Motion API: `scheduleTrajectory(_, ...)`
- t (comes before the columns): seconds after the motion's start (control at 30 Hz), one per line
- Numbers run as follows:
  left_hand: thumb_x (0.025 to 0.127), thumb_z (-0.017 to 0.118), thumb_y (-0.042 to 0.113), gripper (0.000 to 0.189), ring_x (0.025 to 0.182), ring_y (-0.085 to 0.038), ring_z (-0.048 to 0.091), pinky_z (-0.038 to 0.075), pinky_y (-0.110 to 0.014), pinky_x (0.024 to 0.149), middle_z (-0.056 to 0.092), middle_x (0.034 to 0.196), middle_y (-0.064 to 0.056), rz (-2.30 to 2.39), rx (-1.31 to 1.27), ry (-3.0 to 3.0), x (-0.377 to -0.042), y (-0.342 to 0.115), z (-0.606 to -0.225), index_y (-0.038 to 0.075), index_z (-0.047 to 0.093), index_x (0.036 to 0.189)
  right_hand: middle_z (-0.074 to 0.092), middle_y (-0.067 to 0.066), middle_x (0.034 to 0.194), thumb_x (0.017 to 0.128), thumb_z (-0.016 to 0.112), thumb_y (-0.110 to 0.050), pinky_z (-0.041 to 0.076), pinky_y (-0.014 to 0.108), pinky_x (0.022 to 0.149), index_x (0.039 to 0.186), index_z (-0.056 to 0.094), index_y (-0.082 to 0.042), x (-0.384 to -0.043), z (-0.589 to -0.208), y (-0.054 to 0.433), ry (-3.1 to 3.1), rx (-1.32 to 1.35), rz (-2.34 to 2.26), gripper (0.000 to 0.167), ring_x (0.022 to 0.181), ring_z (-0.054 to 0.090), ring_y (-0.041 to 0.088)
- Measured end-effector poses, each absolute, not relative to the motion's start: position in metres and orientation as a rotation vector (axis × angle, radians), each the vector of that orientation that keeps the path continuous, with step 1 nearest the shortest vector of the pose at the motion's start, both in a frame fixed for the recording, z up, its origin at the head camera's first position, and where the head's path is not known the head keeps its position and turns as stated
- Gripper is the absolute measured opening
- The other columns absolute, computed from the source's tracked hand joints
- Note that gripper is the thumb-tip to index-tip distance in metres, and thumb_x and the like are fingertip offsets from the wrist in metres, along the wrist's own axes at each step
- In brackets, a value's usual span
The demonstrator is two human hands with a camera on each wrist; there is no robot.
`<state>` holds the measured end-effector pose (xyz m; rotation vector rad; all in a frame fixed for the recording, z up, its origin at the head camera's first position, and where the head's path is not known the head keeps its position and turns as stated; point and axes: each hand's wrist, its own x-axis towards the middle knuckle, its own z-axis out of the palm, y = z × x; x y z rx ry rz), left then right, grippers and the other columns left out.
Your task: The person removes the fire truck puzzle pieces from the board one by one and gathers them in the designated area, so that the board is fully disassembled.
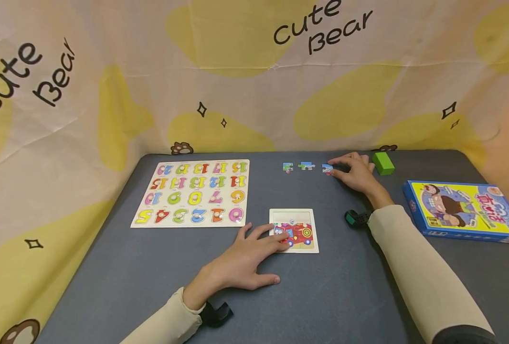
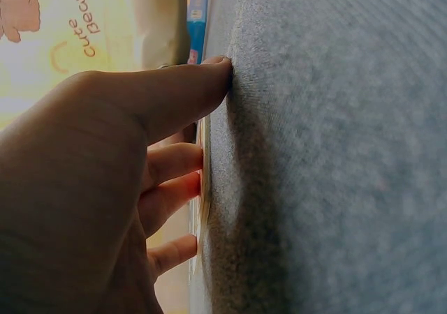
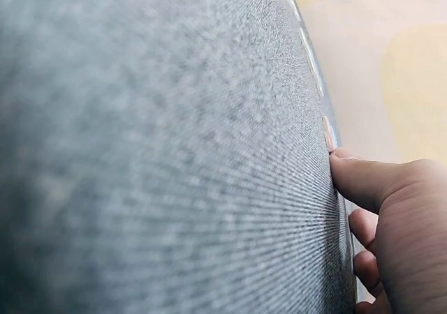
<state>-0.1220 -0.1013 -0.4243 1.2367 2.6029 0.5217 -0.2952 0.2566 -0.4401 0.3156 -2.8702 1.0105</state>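
Note:
A small white-framed jigsaw puzzle board point(image 1: 294, 216) with a red vehicle picture lies mid-table; its upper strip shows bare backing. My left hand point(image 1: 241, 260) rests on its left side with fingers spread, thumb on the tabletop. Beyond the board, three loose jigsaw pieces lie in a row: a left piece point(image 1: 288, 166), a middle piece point(image 1: 307, 166) and a right piece point(image 1: 326, 168). Thumb and index finger of my right hand point(image 1: 357, 174) pinch the right piece at its right edge, down at the table. In the right wrist view, the thumb point(image 3: 363, 178) meets that piece's edge.
A wooden number board point(image 1: 147, 222) lies at the left. A green block point(image 1: 383, 164) stands just right of my right hand. Further right is a blue and yellow box point(image 1: 465, 210). A patterned cloth point(image 1: 246, 110) hangs behind the grey table point(image 1: 323, 301).

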Motion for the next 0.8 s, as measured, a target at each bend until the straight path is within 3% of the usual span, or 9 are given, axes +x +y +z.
scheduleTrajectory(0.8,0.092,0.071,0.048,0.067,0.157,-0.024,0.021,0.009,-0.071,0.119,0.034,0.165,0.014,0.519,1.244,2.619,-0.121,-0.102,-0.424,0.027,0.049,0.151,0.046,0.024,0.129,0.100,0.064,-0.021,0.013,0.061,0.091,0.135,0.065,-0.011,-0.308,-0.442,0.254,-2.905,0.255,1.004,0.037,0.118,0.027,0.046)
